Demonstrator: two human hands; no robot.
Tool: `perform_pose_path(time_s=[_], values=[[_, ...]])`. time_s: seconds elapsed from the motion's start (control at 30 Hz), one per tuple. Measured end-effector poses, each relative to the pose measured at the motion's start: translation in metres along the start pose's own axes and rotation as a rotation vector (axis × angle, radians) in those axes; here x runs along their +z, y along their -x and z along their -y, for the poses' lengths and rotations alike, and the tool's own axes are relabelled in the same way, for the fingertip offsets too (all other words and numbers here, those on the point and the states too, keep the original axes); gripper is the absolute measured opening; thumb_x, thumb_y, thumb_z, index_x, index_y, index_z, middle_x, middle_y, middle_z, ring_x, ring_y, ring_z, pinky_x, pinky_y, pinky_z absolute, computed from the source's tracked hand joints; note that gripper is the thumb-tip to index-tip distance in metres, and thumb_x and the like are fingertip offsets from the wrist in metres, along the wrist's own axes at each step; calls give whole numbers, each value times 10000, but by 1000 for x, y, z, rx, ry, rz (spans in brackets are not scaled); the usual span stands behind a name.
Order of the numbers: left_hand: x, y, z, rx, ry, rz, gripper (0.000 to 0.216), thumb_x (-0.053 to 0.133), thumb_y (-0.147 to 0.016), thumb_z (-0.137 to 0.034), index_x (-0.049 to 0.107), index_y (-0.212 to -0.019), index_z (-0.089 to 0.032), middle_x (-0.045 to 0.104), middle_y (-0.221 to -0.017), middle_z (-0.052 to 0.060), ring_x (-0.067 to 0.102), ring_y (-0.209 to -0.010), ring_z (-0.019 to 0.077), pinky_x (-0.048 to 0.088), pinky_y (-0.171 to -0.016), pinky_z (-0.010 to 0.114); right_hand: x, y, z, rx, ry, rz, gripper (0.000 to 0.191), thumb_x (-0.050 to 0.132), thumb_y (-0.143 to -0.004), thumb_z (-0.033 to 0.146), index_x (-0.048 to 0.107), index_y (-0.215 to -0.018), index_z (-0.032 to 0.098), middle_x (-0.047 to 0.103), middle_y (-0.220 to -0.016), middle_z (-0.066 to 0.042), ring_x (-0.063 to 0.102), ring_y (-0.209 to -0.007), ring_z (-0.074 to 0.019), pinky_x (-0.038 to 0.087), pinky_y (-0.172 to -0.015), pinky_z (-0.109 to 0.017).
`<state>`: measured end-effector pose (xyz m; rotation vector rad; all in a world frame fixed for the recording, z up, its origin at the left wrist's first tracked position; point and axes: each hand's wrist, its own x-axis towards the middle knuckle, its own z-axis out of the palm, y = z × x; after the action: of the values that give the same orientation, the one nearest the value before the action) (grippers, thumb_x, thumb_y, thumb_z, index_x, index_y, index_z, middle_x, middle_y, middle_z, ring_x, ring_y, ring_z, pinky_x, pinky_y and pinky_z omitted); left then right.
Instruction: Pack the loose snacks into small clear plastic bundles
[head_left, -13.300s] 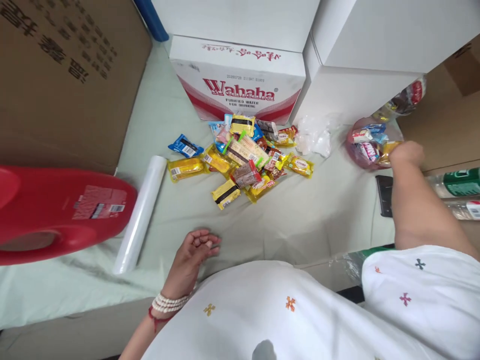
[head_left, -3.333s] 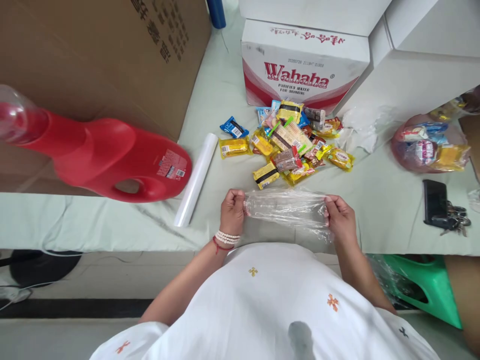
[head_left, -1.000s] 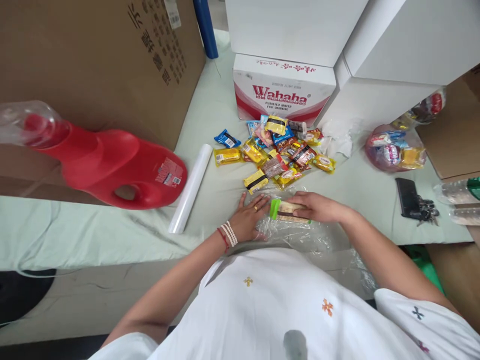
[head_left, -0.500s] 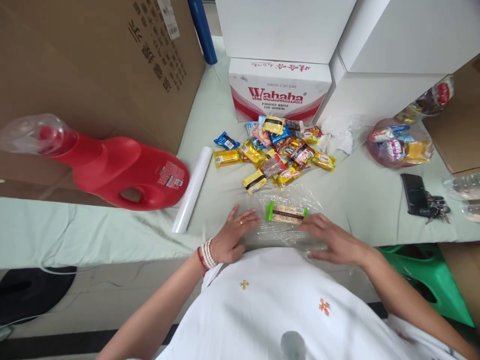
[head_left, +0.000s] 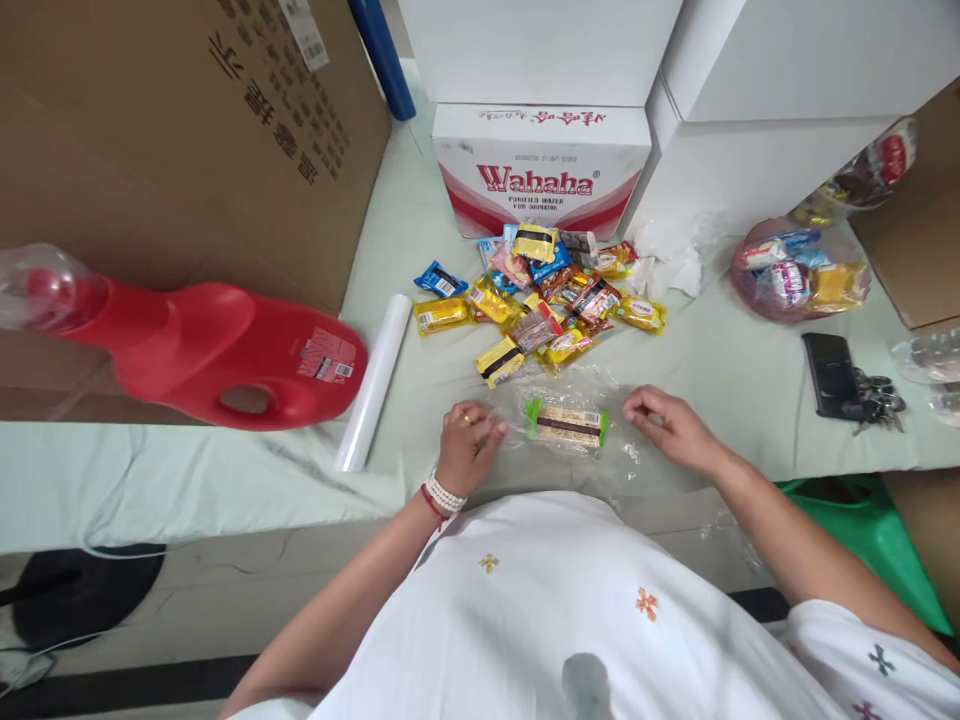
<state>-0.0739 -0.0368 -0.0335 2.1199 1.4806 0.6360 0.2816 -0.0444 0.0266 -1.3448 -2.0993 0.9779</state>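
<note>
While the pale-green cloth-covered desk point(head_left: 735, 370) bears a crinkled clear plastic sheet point(head_left: 619, 458), the left hand point(head_left: 466, 450) and right hand point(head_left: 673, 425) now flank it, fingertips gathered, whether pinching it unclear, leaving the rectangular green-ended beige wrapped bar point(head_left: 568, 424) released on it.

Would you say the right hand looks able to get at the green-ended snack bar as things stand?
Probably yes: the right hand is close beside the snack bar, which seems to lie on the clear film, with nothing solid between them.
</note>
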Motion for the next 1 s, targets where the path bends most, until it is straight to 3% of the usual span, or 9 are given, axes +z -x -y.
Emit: perform_pose_path(time_s=[0.1, 0.2, 0.3, 0.37, 0.5, 0.6, 0.8, 0.9, 1.0], values=[[4, -6, -3, -63, 13, -6, 370, 465, -1002, -424, 636, -748, -215, 692, -824, 59, 604, -928, 232, 429, -893, 415, -8, -2, 11, -137, 73, 161, 353, 647, -952, 511, 657, -1135, 210, 663, -1087, -116, 594, -1010, -249, 514, -900, -410], [9, -8, -3, -80, 59, -11, 374, 431, -1017, -399, 605, -740, -219, 666, -762, 45, 618, -866, 217, 423, -873, 394, 14, 21, 17, -193, 216, 276, 603, 743, -885, 471, 568, -1406, 225, 623, -1291, -158, 554, -1161, -310, 480, -993, -485], [14, -9, -1, -125, 62, -31, 393, 426, -1018, -389, 548, -683, -224, 630, -691, 35, 619, -817, 214, 424, -849, 383, 37, 42, 6, -112, 210, 143, 302, 531, -1008, 280, 646, -1284, 241, 683, -1092, -126, 610, -1003, -269, 524, -874, -443], [17, -9, 1, -143, 35, -39, 401, 433, -1017, -392, 533, -666, -226, 624, -684, 35, 617, -817, 220, 424, -835, 384, 38, 42, -10, -32, 109, 2, 258, 450, -1023, 234, 686, -1125, 250, 676, -1007, -100, 629, -929, -238, 540, -813, -397], [23, -10, 5, -198, -48, -91, 280, 537, -968, -413, 591, -765, -229, 659, -784, 53, 614, -889, 252, 456, -860, 410, 8, 12, -39, 217, 209, -133, 237, 528, -949, 250, 687, -1123, 228, 662, -1010, -100, 629, -898, -247, 541, -813, -400], [27, -12, 5, -240, -57, -177, 263, 644, -890, -419, 633, -1054, -214, 694, -1006, 97, 617, -996, 288, 490, -912, 450, -5, -26, -34, 213, 398, -91, 384, 550, -907, 227, 649, -1275, 181, 660, -1184, -147, 597, -1057, -302, 505, -939, -448], [29, -24, -3, -337, 55, -153, 788, 741, -780, -382, 411, -1464, -172, 720, -1088, 91, 675, -1007, 297, 510, -893, 437, 41, -98, 13, 180, 574, 102, 657, 637, -928, 381, 474, -1497, 96, 660, -1285, -204, 542, -1186, -368, 441, -969, -457], [27, -31, -7, -399, 19, -54, 629, 725, -769, -304, 535, -1355, -176, 724, -876, 37, 681, -929, 293, 481, -893, 451, 52, -116, 22, 237, 594, 195, 515, 627, -902, 221, 574, -1401, 105, 730, -1091, -167, 601, -1086, -329, 428, -922, -408], [27, -35, -10, -402, -29, 32, 230, 715, -773, -281, 687, -994, -221, 699, -730, 22, 653, -890, 288, 452, -875, 446, 45, -114, 26, 65, 493, 280, 261, 546, -930, 130, 739, -1100, 178, 733, -968, -92, 617, -966, -243, 420, -882, -333]])
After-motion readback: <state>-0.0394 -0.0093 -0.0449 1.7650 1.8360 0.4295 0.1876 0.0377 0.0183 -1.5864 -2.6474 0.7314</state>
